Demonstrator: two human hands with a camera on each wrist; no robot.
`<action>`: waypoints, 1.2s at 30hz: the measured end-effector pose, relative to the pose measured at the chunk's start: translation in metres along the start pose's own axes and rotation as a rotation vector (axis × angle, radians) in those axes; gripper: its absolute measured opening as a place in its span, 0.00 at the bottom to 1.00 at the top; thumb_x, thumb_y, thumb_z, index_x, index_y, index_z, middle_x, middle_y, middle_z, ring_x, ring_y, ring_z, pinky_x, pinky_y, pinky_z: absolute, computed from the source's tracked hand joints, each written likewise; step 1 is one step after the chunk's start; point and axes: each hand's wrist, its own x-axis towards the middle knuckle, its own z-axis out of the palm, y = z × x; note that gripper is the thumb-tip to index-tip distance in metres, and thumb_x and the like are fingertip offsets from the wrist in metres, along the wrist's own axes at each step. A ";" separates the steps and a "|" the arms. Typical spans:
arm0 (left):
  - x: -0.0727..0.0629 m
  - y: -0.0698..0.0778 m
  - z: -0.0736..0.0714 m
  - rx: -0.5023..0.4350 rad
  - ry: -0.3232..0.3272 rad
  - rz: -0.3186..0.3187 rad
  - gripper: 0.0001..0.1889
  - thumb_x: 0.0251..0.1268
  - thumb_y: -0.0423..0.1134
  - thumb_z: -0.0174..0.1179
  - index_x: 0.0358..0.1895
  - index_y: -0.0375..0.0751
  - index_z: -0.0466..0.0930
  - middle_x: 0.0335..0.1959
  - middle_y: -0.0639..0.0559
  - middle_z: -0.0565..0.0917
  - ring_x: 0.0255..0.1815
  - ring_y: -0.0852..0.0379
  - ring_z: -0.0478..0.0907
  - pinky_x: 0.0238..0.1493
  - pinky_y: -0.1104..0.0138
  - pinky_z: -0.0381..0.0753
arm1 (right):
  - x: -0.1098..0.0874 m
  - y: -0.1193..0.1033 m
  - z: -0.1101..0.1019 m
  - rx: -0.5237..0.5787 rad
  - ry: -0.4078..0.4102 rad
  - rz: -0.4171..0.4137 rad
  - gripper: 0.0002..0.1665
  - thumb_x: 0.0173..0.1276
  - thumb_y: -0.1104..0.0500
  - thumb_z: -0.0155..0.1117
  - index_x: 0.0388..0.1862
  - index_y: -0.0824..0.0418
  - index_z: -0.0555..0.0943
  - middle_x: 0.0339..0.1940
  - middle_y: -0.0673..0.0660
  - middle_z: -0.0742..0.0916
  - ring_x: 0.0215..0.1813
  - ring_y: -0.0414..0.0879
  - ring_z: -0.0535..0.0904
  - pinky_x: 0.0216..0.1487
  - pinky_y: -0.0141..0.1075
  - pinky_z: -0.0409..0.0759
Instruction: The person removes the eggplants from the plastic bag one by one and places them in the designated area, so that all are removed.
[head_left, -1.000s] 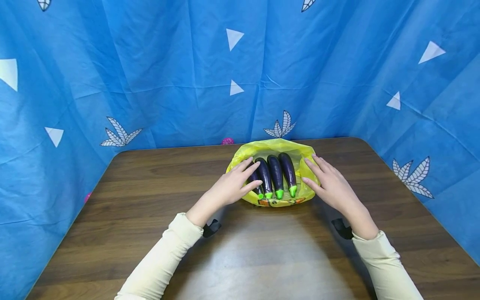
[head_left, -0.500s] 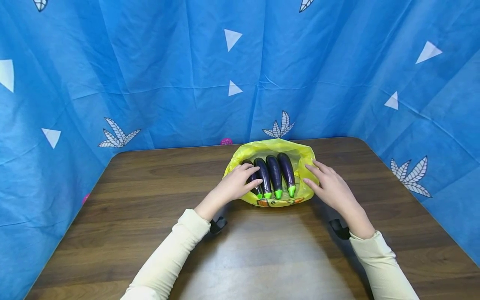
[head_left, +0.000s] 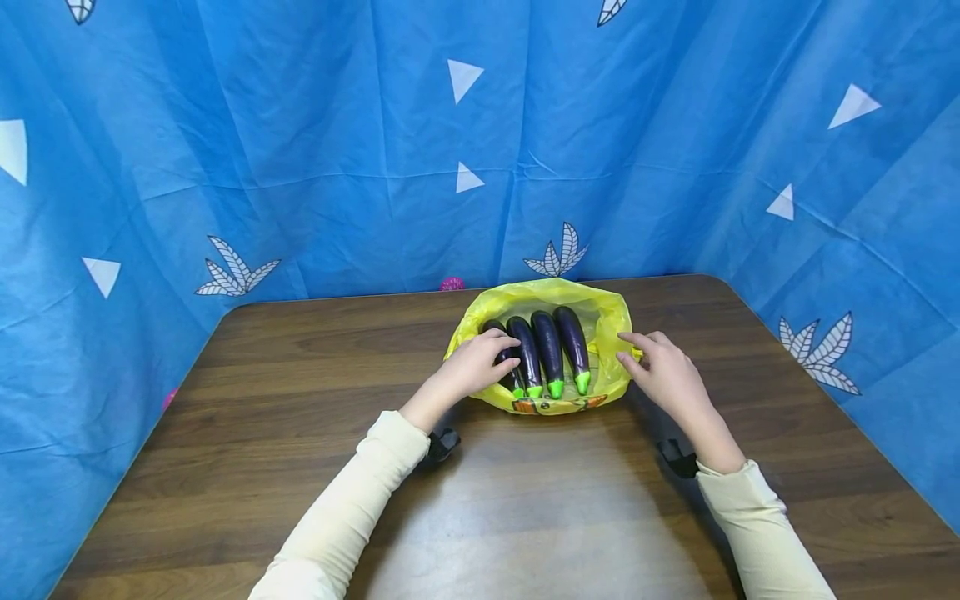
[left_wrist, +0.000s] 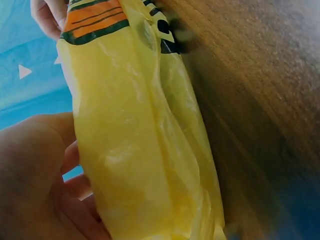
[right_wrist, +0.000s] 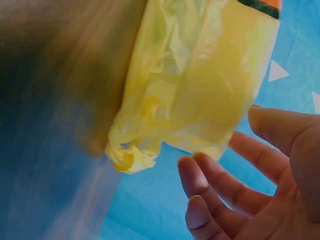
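Several dark purple eggplants [head_left: 551,346] with bright green stem ends lie side by side in an open yellow plastic bag [head_left: 555,292] at the far middle of the table. My left hand [head_left: 471,367] reaches over the bag's left rim. Its thumb and fingers are parted above the leftmost eggplant [head_left: 507,379] and partly cover it. In the left wrist view, the yellow bag wall [left_wrist: 125,125] hides part of the loosely bent left fingers [left_wrist: 77,187]. At the right rim is my right hand [head_left: 667,375], with relaxed fingers [right_wrist: 235,185] and thumb apart beside the bag.
The brown wooden table [head_left: 300,400] stretches around the bag and ends just behind it. A blue patterned curtain [head_left: 337,167] hangs along the back and sides. Black straps [head_left: 678,458] sit at the wrists.
My left fingers have bent and lowered over the leftmost eggplant. My right fingers have drawn in from their wider spread, closer to the thumb at the right rim. The bag and eggplants stay in place.
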 end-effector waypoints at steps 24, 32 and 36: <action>0.002 -0.005 0.007 0.066 -0.041 0.064 0.13 0.64 0.46 0.60 0.46 0.45 0.81 0.55 0.48 0.74 0.47 0.52 0.77 0.47 0.57 0.74 | 0.001 0.009 0.011 0.144 -0.066 0.075 0.18 0.66 0.62 0.61 0.53 0.68 0.78 0.18 0.56 0.74 0.20 0.47 0.66 0.21 0.38 0.66; 0.001 -0.016 0.007 -0.069 -0.084 0.105 0.14 0.65 0.42 0.59 0.51 0.42 0.81 0.61 0.44 0.71 0.46 0.53 0.78 0.51 0.60 0.73 | 0.002 0.009 0.012 0.149 -0.069 0.078 0.18 0.67 0.62 0.61 0.53 0.68 0.78 0.18 0.56 0.73 0.19 0.47 0.66 0.20 0.38 0.65; 0.002 -0.019 0.006 -0.113 -0.102 0.105 0.14 0.66 0.40 0.58 0.53 0.42 0.81 0.63 0.45 0.69 0.35 0.58 0.80 0.46 0.63 0.75 | 0.002 0.009 0.011 0.150 -0.072 0.081 0.18 0.67 0.62 0.61 0.53 0.68 0.78 0.18 0.56 0.73 0.19 0.47 0.66 0.20 0.38 0.65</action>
